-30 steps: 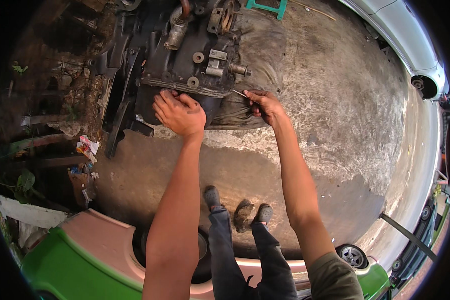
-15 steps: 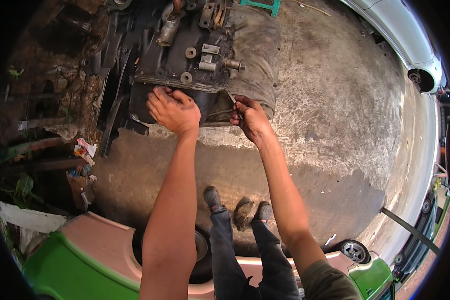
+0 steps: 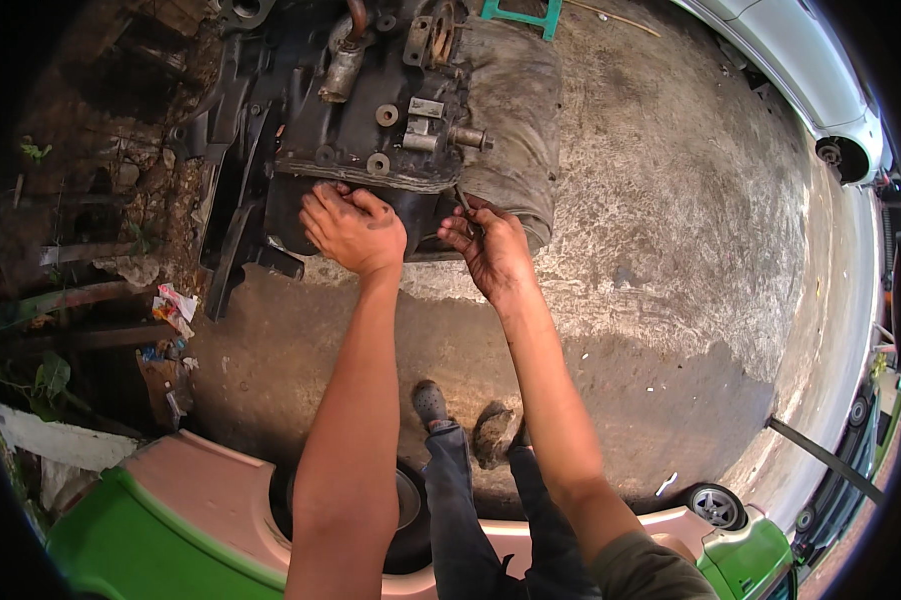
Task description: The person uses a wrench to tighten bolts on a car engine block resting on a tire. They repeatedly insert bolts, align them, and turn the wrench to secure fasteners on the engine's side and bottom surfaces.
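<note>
A black engine block point(image 3: 306, 130) lies in front of me, with a layered flange along its near edge. My left hand point(image 3: 356, 230) is against the near side just below this flange, its fingers curled in. Whatever those fingertips grip, if anything, is hidden. At the flange's right corner, my right hand point(image 3: 495, 252) pinches a thin metal tool point(image 3: 462, 198) between thumb and fingers. The tool's tip points up toward the underside of the corner; its exact kind does not show. Dark grease marks both hands.
A grimy cloth point(image 3: 516, 110) spreads under the engine's right side. Behind it stands a green stool point(image 3: 521, 12). Rubble and litter point(image 3: 176, 305) lie left. A green and pink car point(image 3: 201, 500) is close by my legs, and a rock point(image 3: 494, 435) sits by my feet.
My right hand has shifted slightly left and turned, its fingers opening a little around the tool. The left hand keeps its place at the flange. One foot has moved partly out of sight.
</note>
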Demonstrator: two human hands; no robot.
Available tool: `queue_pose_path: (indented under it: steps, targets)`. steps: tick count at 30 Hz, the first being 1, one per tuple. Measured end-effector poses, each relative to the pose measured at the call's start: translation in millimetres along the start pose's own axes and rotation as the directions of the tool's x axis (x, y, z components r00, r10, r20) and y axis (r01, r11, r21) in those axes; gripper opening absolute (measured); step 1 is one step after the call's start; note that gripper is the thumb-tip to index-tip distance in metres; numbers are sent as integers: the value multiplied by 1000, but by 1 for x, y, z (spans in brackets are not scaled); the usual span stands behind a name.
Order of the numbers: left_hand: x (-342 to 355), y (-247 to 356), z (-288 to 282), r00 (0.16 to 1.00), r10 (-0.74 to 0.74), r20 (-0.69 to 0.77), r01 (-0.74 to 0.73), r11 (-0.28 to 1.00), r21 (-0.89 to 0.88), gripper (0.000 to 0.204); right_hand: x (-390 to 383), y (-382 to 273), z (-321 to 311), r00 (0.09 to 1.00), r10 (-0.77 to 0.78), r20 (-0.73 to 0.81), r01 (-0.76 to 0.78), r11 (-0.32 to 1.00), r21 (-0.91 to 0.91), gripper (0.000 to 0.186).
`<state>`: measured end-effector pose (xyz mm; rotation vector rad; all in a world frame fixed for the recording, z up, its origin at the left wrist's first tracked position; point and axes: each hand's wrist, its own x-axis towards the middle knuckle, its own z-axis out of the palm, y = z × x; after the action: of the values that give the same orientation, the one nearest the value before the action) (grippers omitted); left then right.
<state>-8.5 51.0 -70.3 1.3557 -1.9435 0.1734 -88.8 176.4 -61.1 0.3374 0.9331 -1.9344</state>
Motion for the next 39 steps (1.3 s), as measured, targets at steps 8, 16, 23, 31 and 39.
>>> queue_pose_path:
  steps: [8, 16, 23, 31, 39]
  targets:
    - [0, 0, -1, 990, -68, 124, 74, 996, -43, 33, 65, -20, -54, 968, -37, -248, 38, 999, -2, 24]
    - [0, 0, 2, 1000, 14, -26, -14, 1000, 1, 28, 76, -6, -46, 948, -176, -264, 148, 981, -122, 22]
    - [-2, -3, 2, 995, -47, 87, 49, 998, -32, 37, 54, -10, -47, 962, -201, -183, 171, 971, -170, 28]
    - [0, 1, -1, 1000, 0, 1, 0, 999, -45, 23, 10, 33, -30, 893, -262, -366, 283, 959, 3, 40]
    - [1, 0, 0, 1000, 4, -7, -4, 999, -32, 19, -22, 35, -33, 966, -48, -254, 43, 999, -26, 31]
